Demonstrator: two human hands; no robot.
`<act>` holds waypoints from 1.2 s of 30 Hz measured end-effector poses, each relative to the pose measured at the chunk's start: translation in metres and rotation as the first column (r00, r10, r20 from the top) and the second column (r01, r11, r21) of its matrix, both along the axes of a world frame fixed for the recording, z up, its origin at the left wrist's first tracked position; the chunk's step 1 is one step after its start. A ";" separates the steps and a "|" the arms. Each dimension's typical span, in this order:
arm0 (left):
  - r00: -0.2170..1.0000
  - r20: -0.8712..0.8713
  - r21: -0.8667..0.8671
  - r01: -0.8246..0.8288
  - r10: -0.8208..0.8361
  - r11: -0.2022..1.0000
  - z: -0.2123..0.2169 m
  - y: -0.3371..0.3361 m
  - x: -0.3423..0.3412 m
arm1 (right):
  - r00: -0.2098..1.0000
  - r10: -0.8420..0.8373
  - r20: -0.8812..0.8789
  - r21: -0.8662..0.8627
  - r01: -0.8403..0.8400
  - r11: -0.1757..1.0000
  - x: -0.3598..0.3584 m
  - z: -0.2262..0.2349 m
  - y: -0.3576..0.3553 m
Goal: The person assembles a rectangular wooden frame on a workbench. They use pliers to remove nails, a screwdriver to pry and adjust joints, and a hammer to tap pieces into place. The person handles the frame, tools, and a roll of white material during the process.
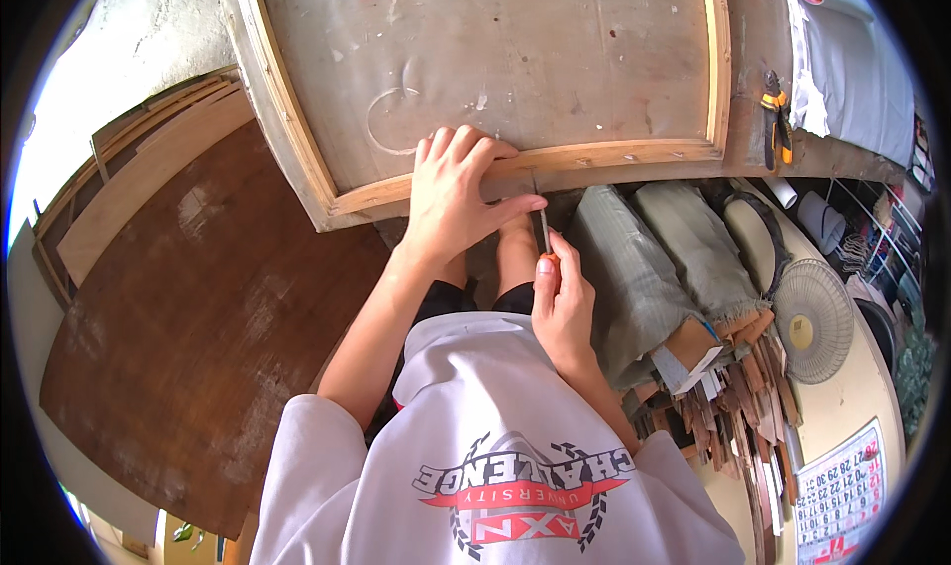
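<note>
A wooden-framed canvas panel [495, 60] lies flat on a workbench, its near frame rail [614, 156] facing me. My left hand [454, 194] presses down on that rail, fingers spread over the edge, thumb pointing right. My right hand [562, 303] grips a screwdriver [542, 230] with an orange handle; its metal shaft points up at the underside of the rail, just right of my left thumb. The tip touches the wood at the frame's edge.
Orange-handled pliers [776, 119] lie on the bench at the right. Grey-green fabric rolls [654, 258] and wood strips [738, 407] are stacked below right. A fan [812, 319] and a calendar [842, 491] lie on the floor. Brown boards [198, 317] lean at the left.
</note>
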State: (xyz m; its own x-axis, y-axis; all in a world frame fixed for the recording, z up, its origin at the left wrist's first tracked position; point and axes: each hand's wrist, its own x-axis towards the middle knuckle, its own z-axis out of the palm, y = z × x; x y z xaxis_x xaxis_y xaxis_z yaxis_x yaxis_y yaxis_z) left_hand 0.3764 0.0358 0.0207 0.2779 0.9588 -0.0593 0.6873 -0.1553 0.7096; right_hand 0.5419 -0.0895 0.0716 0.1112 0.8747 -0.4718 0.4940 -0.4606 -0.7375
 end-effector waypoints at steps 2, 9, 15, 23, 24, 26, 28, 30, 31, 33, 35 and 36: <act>1.000 -0.004 0.006 -0.022 0.022 1.000 -0.002 0.000 0.003 | 1.000 -0.022 0.021 -0.069 0.023 0.997 -0.006 0.008 0.004; 0.999 -0.019 0.000 -0.038 0.038 0.999 -0.004 0.000 0.005 | 0.989 0.024 0.143 -0.020 -0.021 1.000 -0.013 0.022 0.019; 0.998 -0.024 -0.045 -0.056 0.055 0.997 -0.009 0.002 0.005 | 0.884 0.233 0.405 -0.060 -0.228 0.972 -0.010 0.035 0.032; 0.999 -0.018 -0.014 -0.047 0.047 0.999 -0.015 0.000 0.004 | 0.359 -0.822 -0.442 -0.815 0.222 0.535 0.032 0.038 0.058; 0.999 -0.022 -0.016 -0.048 0.047 0.999 -0.014 0.000 0.005 | 0.252 -0.841 -0.479 -0.838 0.154 0.523 0.033 0.033 0.052; 0.999 -0.012 -0.014 -0.050 0.050 0.999 -0.014 0.000 0.004 | 0.367 -0.759 -0.538 -0.733 0.240 0.636 0.026 0.016 0.034; 0.998 -0.040 -0.017 -0.048 0.048 0.999 -0.013 0.001 0.004 | 0.864 -0.259 -0.433 -0.086 0.246 0.965 0.002 -0.018 0.013; 0.998 -0.046 -0.009 -0.049 0.049 0.999 -0.012 0.001 0.005 | 0.997 -0.077 -0.007 0.191 0.077 0.979 -0.001 -0.047 0.003; 0.998 -0.045 0.011 -0.050 0.050 0.999 -0.012 0.001 0.005 | 0.998 -0.051 0.032 0.267 0.041 0.963 -0.002 -0.055 -0.001; 0.998 -0.056 0.027 -0.041 0.042 0.999 -0.012 0.002 0.003 | 0.995 -0.089 -0.041 0.159 0.095 0.983 -0.002 -0.053 -0.009; 0.997 -0.065 0.016 -0.036 0.037 0.999 -0.011 0.001 0.003 | 0.957 -0.209 -0.199 -0.122 0.187 0.975 0.001 -0.040 -0.013; 0.997 -0.067 0.010 -0.035 0.035 0.999 -0.011 0.000 0.003 | 0.944 -0.239 -0.228 -0.153 0.207 0.966 -0.003 -0.039 -0.013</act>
State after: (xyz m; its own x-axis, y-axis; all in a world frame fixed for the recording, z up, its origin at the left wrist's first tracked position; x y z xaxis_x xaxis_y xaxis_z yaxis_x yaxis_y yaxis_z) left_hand 0.3796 0.0363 0.0095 0.2398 0.9684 -0.0682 0.7383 -0.1363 0.6605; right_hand 0.5385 -0.1026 0.0321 0.1649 0.7726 -0.6131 0.1813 -0.6348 -0.7511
